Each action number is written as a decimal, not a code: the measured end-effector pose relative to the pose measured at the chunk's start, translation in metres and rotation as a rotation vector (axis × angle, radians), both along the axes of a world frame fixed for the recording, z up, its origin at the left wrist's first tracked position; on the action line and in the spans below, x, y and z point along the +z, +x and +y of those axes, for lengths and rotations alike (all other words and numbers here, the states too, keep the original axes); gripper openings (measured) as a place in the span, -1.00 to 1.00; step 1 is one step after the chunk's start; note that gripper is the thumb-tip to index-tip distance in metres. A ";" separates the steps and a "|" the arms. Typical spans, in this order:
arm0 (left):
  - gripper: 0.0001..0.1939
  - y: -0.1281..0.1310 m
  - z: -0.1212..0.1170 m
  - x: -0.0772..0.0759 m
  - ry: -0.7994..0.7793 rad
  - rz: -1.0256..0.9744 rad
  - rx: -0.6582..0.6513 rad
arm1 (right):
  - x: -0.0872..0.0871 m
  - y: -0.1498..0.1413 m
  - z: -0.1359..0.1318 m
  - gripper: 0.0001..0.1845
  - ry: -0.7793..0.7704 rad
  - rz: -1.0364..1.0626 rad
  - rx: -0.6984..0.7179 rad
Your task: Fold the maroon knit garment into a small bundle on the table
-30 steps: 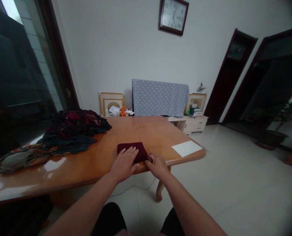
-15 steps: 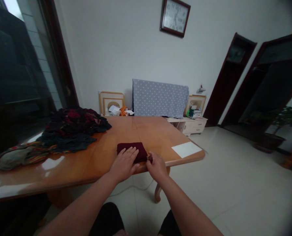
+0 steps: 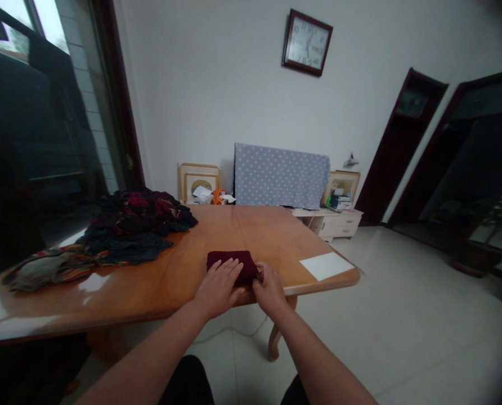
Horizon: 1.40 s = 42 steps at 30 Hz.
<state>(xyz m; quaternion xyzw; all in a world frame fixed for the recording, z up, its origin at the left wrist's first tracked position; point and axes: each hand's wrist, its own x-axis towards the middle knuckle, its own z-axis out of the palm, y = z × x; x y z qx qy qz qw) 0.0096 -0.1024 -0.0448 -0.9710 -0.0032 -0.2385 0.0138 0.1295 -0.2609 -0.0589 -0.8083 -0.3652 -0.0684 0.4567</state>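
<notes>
A dark red folded cloth (image 3: 245,265) lies near the front edge of the wooden table (image 3: 259,228). Spread flat on top of it is my left hand (image 3: 220,286), fingers extended and pressing lightly on the fabric. My right hand (image 3: 268,288) is at the cloth's right front corner, with thumb and fingers pinched together on that corner. The cloth's front edge is partly hidden behind my left hand.
A heap of dark, patterned clothes (image 3: 139,219) sits on the table's left, with a striped grey garment (image 3: 50,269) beside it. A white sheet of paper (image 3: 327,266) lies at the right end. A low white cabinet (image 3: 339,224) stands behind.
The whole view has shifted slightly, so everything appears a little lower and further right. My left hand stays flat on the cloth; my right hand remains at its corner.
</notes>
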 end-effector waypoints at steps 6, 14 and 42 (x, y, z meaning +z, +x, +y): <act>-0.26 -0.001 0.003 0.001 -0.026 -0.072 0.004 | 0.013 -0.003 0.014 -0.54 0.210 0.216 -0.001; -0.48 -0.026 -0.002 0.050 -0.261 -0.060 -0.039 | 0.066 -0.025 -0.013 -0.54 0.264 0.230 0.180; -0.35 -0.122 -0.049 0.097 -1.467 0.180 -0.526 | 0.109 -0.090 -0.109 -0.48 0.169 0.189 0.508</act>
